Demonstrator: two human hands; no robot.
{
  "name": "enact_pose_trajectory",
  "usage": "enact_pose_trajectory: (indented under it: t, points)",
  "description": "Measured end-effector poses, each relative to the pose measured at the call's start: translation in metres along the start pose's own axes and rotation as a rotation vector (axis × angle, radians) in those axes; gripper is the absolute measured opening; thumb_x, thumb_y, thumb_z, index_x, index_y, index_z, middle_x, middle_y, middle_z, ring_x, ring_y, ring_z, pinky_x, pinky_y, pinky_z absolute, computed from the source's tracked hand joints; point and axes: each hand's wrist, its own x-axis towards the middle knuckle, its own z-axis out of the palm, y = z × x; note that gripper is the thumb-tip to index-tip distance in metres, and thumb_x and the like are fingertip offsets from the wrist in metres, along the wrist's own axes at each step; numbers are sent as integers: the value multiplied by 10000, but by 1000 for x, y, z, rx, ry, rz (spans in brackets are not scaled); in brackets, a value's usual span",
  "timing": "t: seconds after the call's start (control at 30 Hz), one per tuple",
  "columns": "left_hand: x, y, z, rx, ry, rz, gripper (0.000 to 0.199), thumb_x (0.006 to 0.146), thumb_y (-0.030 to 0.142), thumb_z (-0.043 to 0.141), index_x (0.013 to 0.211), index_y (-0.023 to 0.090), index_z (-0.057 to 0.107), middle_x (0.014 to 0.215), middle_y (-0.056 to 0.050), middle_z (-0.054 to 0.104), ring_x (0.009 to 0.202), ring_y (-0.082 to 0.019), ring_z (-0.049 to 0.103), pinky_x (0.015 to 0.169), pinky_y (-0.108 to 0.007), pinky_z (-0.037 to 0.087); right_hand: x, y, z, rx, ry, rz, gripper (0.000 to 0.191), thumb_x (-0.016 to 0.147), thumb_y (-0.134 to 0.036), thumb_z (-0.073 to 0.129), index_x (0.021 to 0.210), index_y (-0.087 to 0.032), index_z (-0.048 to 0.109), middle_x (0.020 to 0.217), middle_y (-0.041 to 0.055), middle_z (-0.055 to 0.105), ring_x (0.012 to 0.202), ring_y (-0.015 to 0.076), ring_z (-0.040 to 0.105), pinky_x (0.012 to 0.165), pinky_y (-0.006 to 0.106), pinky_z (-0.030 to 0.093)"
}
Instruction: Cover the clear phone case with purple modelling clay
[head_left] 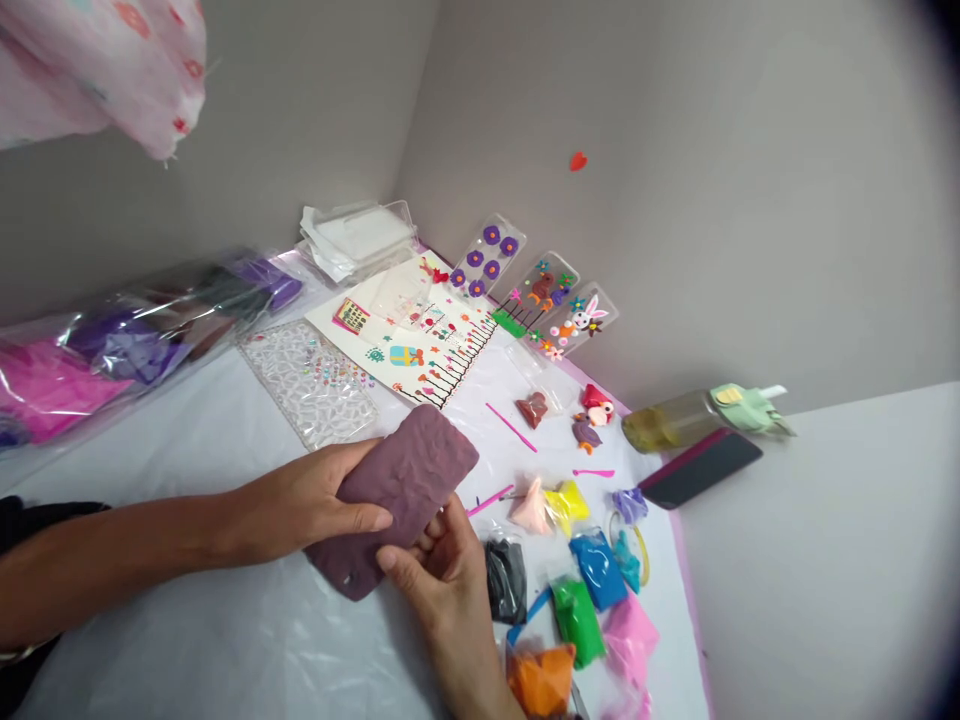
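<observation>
Purple slab [420, 460] sits in both hands, over the white sheet [210, 630]. Left hand [315, 505] clasps its left edge, thumb on top; right hand [450, 585] pinches the right edge. Light, even thumb pressure suits the lumpy face. Underside hidden; backing uncertain.

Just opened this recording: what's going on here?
A person holds a flat, lumpy mauve slab over a white-covered table. The left hand grips it with the thumb across its face, while the right hand holds its lower edge. To the right are colourful packets, including a green packet and an orange packet. Farther back is a decorated sheet.
</observation>
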Motion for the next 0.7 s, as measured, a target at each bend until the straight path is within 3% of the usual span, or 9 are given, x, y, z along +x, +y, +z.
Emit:
enact_pose_trajectory:
  t: [0.13, 0.27, 0.47, 0.7]
  points:
    - [1, -1, 3, -83, -58, 1, 452, 856, 425, 687, 1250, 218, 606, 1187, -55, 764, 1088, -306, 716, 878, -361, 587, 0, 3, -2, -17, 19, -10, 405, 754, -348, 871, 1080, -209, 674, 944, 38, 763, 796, 176, 700, 724, 263, 547]
    - [3, -1, 4, -116, -84, -1, 605, 738, 428, 807, 1277, 243, 601, 1245, -56, 750, 1146, -327, 698, 908, -370, 582, 0, 6, -9, -21, 78, -77, 335, 804, -336, 829, 1067, -215, 661, 917, 27, 748, 801, 174, 683, 717, 255, 533]
    - [1, -1, 7, 0, 21, -22, 620, 729, 320, 722, 1330, 276, 575, 1121, -17, 773, 1071, -312, 719, 898, -378, 593, 1, 5, -8, -40, 43, -88, 355, 824, -354, 813, 1114, -213, 665, 1066, 65, 746, 951, 217, 686, 837, 312, 544]
    - [2, -1, 12, -80, 14, -6, 607, 702, 377, 791, 1258, 234, 595, 1150, -46, 778, 1086, -336, 722, 905, -396, 590, -1, 3, -5, -59, 30, -75, 395, 782, -361, 852, 1110, -213, 691, 1009, 60, 762, 874, 212, 697, 798, 317, 557]
